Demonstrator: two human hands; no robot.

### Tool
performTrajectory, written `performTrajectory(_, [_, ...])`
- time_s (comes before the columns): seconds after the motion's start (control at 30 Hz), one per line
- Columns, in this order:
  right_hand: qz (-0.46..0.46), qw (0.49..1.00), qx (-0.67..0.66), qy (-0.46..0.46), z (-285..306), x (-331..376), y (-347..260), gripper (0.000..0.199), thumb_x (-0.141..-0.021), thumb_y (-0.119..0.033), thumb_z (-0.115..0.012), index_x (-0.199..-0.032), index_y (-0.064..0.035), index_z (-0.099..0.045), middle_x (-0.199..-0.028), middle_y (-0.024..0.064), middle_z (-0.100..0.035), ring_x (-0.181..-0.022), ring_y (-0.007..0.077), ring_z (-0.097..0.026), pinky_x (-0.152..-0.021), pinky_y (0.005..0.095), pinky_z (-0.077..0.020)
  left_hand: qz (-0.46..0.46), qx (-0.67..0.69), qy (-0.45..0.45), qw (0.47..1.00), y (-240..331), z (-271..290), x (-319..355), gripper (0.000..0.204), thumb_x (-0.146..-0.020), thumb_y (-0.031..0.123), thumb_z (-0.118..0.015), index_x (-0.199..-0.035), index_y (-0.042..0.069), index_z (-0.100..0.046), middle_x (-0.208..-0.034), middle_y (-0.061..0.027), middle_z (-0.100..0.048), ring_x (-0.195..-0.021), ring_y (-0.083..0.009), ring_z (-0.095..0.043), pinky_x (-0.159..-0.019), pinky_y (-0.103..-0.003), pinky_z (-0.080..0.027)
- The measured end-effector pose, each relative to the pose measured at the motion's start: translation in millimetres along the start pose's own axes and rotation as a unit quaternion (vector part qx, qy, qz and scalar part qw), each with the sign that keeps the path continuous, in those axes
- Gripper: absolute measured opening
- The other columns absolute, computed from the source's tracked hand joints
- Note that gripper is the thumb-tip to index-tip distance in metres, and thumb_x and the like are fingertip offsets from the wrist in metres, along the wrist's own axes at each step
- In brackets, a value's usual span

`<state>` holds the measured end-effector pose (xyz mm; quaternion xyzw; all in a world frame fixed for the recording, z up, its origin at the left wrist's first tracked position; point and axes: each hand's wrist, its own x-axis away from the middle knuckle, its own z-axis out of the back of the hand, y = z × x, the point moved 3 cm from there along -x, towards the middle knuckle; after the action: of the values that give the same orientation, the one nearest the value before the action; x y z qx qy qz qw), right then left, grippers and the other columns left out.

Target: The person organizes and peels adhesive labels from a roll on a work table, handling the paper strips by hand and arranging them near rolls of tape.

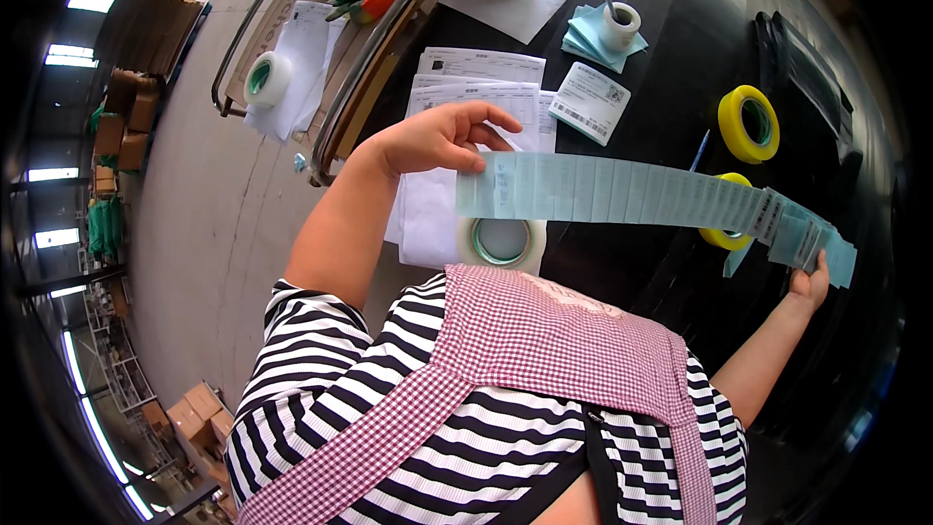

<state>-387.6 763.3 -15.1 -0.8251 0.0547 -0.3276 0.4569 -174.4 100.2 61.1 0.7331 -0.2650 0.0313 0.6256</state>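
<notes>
A long pale-blue strip of labels [622,192], backing side with many cross lines, stretches between my hands above the black table. My left hand [435,136] holds its left end by the thumb, with the other fingers raised and bent above. At the far end, my right hand [812,284] grips the strip, where it is folded into several overlapping layers; most of those fingers are hidden behind it. A clear tape roll [534,245] lies just under the strip, near my chest. Partly behind the strip is a yellow tape roll [741,180].
Printed sheets [476,66] lie beyond my left hand, with a white label [590,102] beside them. Another yellow roll [728,126], a pen [700,151] and a small roll [619,37] on blue slips rest on the table [671,49]. A metal-railed cart [335,126] stands left.
</notes>
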Motion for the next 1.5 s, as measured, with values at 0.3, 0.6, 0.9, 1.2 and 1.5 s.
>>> performTrajectory(0.3, [0.008,1.0,-0.009,-0.004,7.5,-11.3,0.2,0.043,-0.1,-0.016,-0.048,-0.137,0.0047,-0.043,-0.139,0.0197,-0.05,-0.129,0.0368,-0.047,-0.109,0.0538,-0.0372,0.009,-0.006,0.002,1.0,3.8,-4.6,-2.0,0.063,-0.077,0.003,-0.077,-0.133,0.003,-0.05,-0.116,-0.0156,-0.066,-0.094,-0.0134,-0.067,-0.085,-0.024,-0.055])
performTrajectory(0.6, [0.044,0.999,-0.018,-0.02,-5.0,-19.9,0.9,0.04,-0.1,-0.016,-0.049,-0.133,0.0075,-0.045,-0.134,0.0206,-0.053,-0.123,0.0368,-0.052,-0.107,0.0508,-0.0413,-0.028,-0.029,0.043,0.998,0.7,-13.9,0.4,0.057,-0.081,-0.006,-0.064,-0.134,0.006,-0.049,-0.116,-0.0111,-0.064,-0.107,-0.015,-0.06,-0.096,-0.03,-0.047])
performTrajectory(0.9, [0.08,0.993,-0.044,-0.072,-55.7,-8.2,-0.4,0.036,-0.098,-0.01,-0.052,-0.131,0.0048,-0.047,-0.131,0.0184,-0.055,-0.12,0.0352,-0.055,-0.103,0.0498,-0.0449,-0.049,0.005,0.082,0.995,-7.9,-20.7,5.7,0.055,-0.08,-0.007,-0.067,-0.132,0.005,-0.052,-0.115,-0.0091,-0.065,-0.106,-0.0146,-0.061,-0.093,-0.028,-0.049])
performTrajectory(1.2, [0.075,0.993,-0.063,-0.071,-65.2,-1.4,-3.0,0.035,-0.098,-0.008,-0.051,-0.131,0.0032,-0.048,-0.132,0.0179,-0.055,-0.121,0.0347,-0.054,-0.104,0.0513,-0.0438,-0.048,0.004,0.103,0.993,-16.3,-11.2,12.4,0.055,-0.079,-0.008,-0.066,-0.13,0.005,-0.052,-0.115,-0.0096,-0.065,-0.107,-0.0153,-0.061,-0.095,-0.028,-0.048])
performTrajectory(1.5, [0.074,0.993,-0.056,-0.078,-60.3,-5.6,-5.6,0.037,-0.098,-0.01,-0.052,-0.133,0.0022,-0.047,-0.131,0.0177,-0.056,-0.122,0.0354,-0.054,-0.105,0.0529,-0.0421,-0.046,0.028,0.099,0.994,-16.1,-10.8,13.1,0.054,-0.079,-0.006,-0.067,-0.131,0.004,-0.052,-0.114,-0.0101,-0.066,-0.106,-0.0151,-0.063,-0.093,-0.028,-0.049])
